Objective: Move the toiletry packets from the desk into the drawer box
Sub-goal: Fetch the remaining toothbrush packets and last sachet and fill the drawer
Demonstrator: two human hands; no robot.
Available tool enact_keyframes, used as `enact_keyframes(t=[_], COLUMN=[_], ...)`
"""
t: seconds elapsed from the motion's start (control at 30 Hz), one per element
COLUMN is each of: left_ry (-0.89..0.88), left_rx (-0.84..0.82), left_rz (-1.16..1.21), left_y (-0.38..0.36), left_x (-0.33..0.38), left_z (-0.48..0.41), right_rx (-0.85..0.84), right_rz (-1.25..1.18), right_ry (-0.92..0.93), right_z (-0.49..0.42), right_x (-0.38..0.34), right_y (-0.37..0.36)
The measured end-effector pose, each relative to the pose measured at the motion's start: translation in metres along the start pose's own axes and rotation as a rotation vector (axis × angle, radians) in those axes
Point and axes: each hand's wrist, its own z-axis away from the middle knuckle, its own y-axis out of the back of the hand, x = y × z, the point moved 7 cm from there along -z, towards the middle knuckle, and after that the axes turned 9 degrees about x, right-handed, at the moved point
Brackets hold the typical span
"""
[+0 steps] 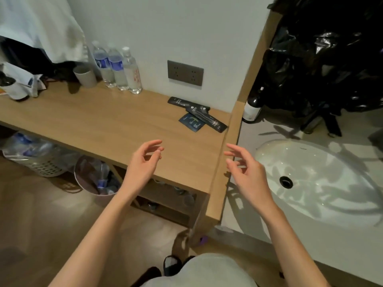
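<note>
Toward the far right corner of the surface (99, 121), close to the wall and just below the socket plate (185, 72), lie the toiletry packets (198, 114) we have to move. We count a few long dark sachets crossing one another and a squarer blue packet (191, 122) partly tucked under them; how many there are in all we cannot tell, since they overlap. No drawer box shows itself in this view.

Our left hand (143, 162) hovers over the near edge of the surface, fingers spread and loosely curled, holding nothing. Our right hand (245, 168) hangs just past the right end of the surface, beside the sink (310, 193), likewise open and empty. Both are well apart from the packets.

We judge the packets to be light, thin and limp, probably with a slick film skin, so they should bend and slide rather than resist. Lying flat, they offer little to pinch from above. We would sooner lift a free end of a long sachet where it rides up over its neighbour, or sweep the pile together and pinch it by the edges. A firm squeeze on a filled sachet risks bursting it.
</note>
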Motion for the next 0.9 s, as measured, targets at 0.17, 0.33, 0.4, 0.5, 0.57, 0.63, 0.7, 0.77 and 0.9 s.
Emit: enact_keyframes(t=[0.17,0.33,0.4,0.5,0.57,0.63,0.7,0.77,0.9], left_ry=[-0.056,-0.112,-0.131,-0.156,-0.187,-0.229,-0.251,-0.288,-0.369], left_rx=[-0.069,-0.204,-0.285,-0.399,-0.451,-0.503,-0.548,-0.578,-0.634], left_rz=[-0.081,-0.208,-0.266,-0.353,-0.423,-0.488,-0.526,-0.571,-0.664], left_y=[-0.004,-0.024,-0.035,-0.054,-0.069,-0.087,-0.104,-0.121,-0.155], left_x=[-0.018,-0.050,-0.059,-0.071,-0.077,-0.085,-0.094,-0.102,-0.119], left_z=[-0.094,-0.192,-0.228,-0.277,-0.306,-0.332,-0.355,-0.372,-0.396], right_rx=[0.073,0.131,0.161,0.198,0.212,0.203,0.178,0.156,0.082], right_rz=[0.181,0.349,0.390,0.448,0.460,0.484,0.515,0.540,0.567], right_ry=[0.050,0.044,0.024,-0.037,-0.092,-0.129,-0.180,-0.239,-0.332], right_z=[-0.065,-0.126,-0.149,-0.182,-0.201,-0.216,-0.229,-0.240,-0.263], right_x=[-0.018,-0.017,-0.012,0.002,0.012,0.023,0.037,0.053,0.090], right_y=[-0.036,-0.080,-0.097,-0.118,-0.128,-0.136,-0.143,-0.150,-0.170])
